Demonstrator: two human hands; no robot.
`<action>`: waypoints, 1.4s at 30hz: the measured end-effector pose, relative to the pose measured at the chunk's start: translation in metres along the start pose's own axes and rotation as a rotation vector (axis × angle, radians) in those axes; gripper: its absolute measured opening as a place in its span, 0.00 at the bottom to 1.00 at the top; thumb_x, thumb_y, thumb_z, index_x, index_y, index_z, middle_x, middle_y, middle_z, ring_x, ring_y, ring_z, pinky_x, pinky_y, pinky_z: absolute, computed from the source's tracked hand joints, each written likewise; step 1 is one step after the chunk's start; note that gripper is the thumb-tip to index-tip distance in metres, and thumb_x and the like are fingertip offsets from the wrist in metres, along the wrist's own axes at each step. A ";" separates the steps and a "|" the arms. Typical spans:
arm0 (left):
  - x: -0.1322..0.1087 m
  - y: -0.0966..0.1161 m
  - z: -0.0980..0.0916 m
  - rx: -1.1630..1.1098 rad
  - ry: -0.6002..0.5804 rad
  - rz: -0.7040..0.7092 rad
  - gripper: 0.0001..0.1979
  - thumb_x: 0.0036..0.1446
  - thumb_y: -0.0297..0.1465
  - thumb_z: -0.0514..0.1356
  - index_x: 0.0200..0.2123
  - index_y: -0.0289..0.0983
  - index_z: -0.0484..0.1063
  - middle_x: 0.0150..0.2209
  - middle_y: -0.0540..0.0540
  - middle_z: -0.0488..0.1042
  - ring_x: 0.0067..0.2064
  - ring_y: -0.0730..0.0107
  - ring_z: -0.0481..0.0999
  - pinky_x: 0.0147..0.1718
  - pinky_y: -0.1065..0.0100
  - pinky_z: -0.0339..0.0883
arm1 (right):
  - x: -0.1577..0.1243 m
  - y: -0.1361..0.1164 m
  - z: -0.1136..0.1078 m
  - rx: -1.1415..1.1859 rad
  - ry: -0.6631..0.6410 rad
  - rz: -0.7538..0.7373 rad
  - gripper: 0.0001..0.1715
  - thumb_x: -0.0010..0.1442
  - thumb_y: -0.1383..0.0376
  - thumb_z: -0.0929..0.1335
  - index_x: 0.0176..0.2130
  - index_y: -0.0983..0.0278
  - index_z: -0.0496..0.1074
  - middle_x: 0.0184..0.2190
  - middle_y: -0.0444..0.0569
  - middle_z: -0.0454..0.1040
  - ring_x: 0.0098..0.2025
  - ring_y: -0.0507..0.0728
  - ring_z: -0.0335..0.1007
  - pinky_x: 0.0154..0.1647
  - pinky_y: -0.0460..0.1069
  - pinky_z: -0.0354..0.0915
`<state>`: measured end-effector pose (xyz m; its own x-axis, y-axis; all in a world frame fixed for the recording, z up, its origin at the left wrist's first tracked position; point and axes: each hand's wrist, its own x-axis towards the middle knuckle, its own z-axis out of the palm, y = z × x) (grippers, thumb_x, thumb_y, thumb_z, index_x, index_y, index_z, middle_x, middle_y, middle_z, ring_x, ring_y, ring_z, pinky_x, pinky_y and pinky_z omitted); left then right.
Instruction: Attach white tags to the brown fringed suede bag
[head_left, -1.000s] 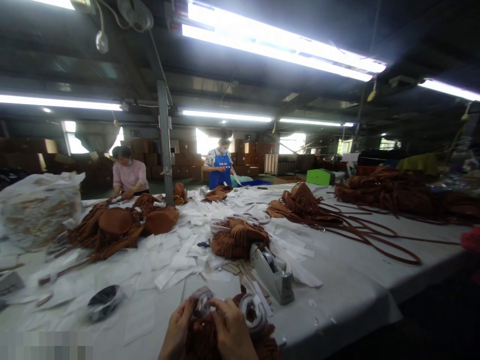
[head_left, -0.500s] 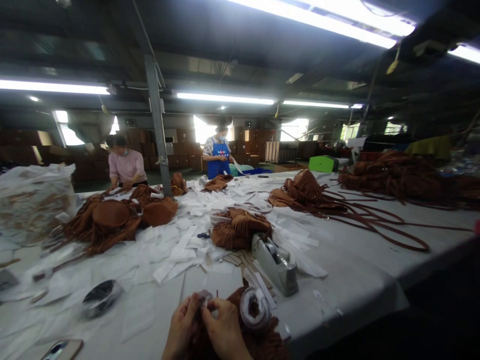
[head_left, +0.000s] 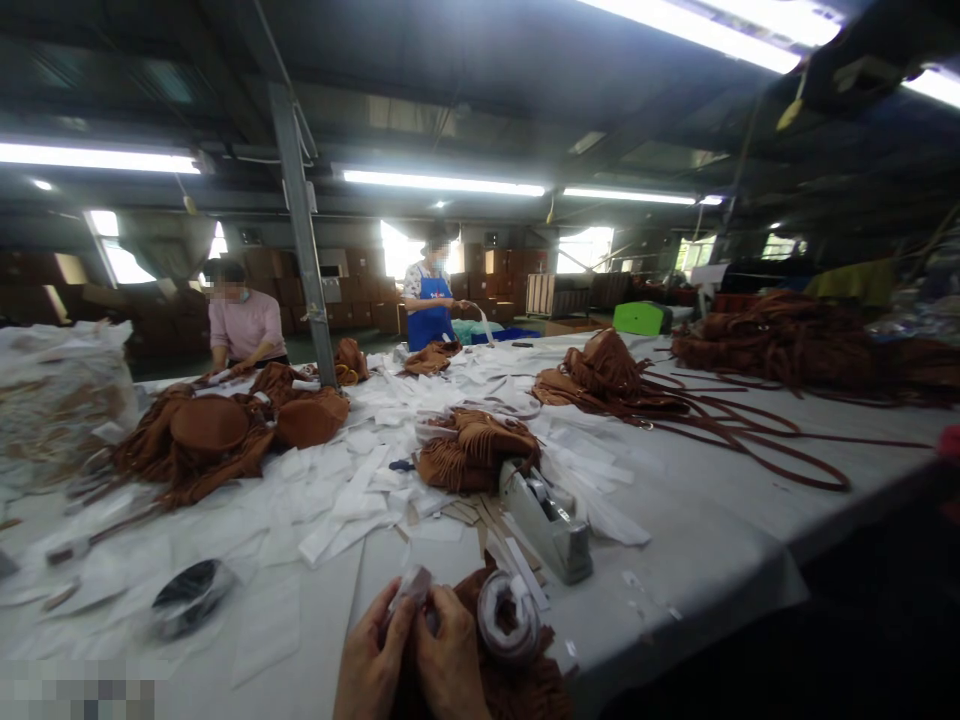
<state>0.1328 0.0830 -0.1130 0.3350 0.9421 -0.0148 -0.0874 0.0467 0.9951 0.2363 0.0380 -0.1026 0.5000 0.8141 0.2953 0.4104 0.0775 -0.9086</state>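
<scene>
My left hand (head_left: 375, 645) and my right hand (head_left: 450, 645) are close together at the table's near edge. Between their fingertips is a small piece wrapped in pale, thin material (head_left: 412, 584); what lies inside cannot be made out. The left fingers and thumb pinch it from one side, and the right fingers close on its lower part. Below them lies a brown fringed bag (head_left: 529, 690), partly hidden by my hands. On the bag, right of my right hand, rests a coiled strap wrapped in white (head_left: 508, 615).
A grey tape dispenser (head_left: 546, 520) stands ahead, touching another brown fringed bag (head_left: 476, 450). White paper strips (head_left: 349, 500) cover much of the table. A black roll in clear wrap (head_left: 191, 597) lies left. More brown bags (head_left: 210, 425) are piled beyond. Two co-workers stand across the table.
The wrapped piece now sticks up higher between my fingers, and my left thumb lies along it. My view has shifted slightly. The co-worker in the blue apron has moved their arms.
</scene>
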 end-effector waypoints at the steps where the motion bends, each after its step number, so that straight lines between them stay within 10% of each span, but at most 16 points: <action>1: -0.001 0.001 0.000 -0.026 -0.019 -0.007 0.30 0.50 0.45 0.67 0.53 0.35 0.72 0.54 0.41 0.73 0.58 0.51 0.69 0.58 0.60 0.64 | -0.001 -0.002 0.000 0.008 -0.019 0.014 0.11 0.60 0.63 0.63 0.31 0.65 0.72 0.30 0.52 0.75 0.33 0.59 0.70 0.34 0.48 0.62; 11: -0.011 0.008 0.002 0.055 0.061 0.016 0.33 0.44 0.42 0.71 0.53 0.35 0.73 0.51 0.41 0.76 0.55 0.53 0.72 0.54 0.66 0.68 | 0.000 0.007 0.009 0.236 0.047 0.239 0.12 0.49 0.60 0.66 0.25 0.67 0.74 0.23 0.51 0.75 0.28 0.58 0.68 0.29 0.48 0.61; 17: -0.014 0.008 0.013 -0.107 0.078 -0.021 0.48 0.39 0.49 0.71 0.60 0.31 0.64 0.20 0.53 0.71 0.24 0.67 0.73 0.23 0.73 0.67 | 0.005 0.014 0.010 0.451 0.101 0.397 0.17 0.43 0.54 0.67 0.23 0.67 0.72 0.18 0.48 0.70 0.24 0.56 0.66 0.23 0.47 0.61; 24: -0.009 -0.008 0.002 -0.006 -0.027 -0.024 0.49 0.43 0.52 0.68 0.62 0.30 0.60 0.25 0.49 0.74 0.26 0.67 0.72 0.27 0.72 0.67 | 0.003 0.006 0.009 0.715 0.057 0.585 0.16 0.33 0.54 0.67 0.19 0.64 0.65 0.12 0.39 0.58 0.13 0.46 0.48 0.14 0.42 0.45; 30: 0.006 -0.011 -0.015 0.113 -0.252 0.003 0.36 0.50 0.53 0.63 0.54 0.35 0.70 0.27 0.46 0.77 0.28 0.64 0.73 0.29 0.70 0.66 | 0.005 0.004 0.003 0.796 -0.001 0.606 0.16 0.31 0.55 0.69 0.18 0.64 0.65 0.10 0.38 0.58 0.12 0.45 0.47 0.12 0.41 0.42; 42: 0.005 -0.009 -0.020 -0.285 -0.102 -0.111 0.27 0.48 0.55 0.64 0.32 0.36 0.67 0.15 0.56 0.62 0.16 0.79 0.60 0.16 0.77 0.55 | -0.002 -0.005 -0.009 0.570 -0.249 0.304 0.32 0.52 0.40 0.67 0.25 0.67 0.71 0.11 0.43 0.64 0.11 0.48 0.52 0.13 0.43 0.45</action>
<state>0.1169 0.0939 -0.1244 0.4480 0.8887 -0.0972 -0.3000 0.2518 0.9201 0.2403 0.0308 -0.0954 0.3115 0.9502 -0.0114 -0.2190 0.0601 -0.9739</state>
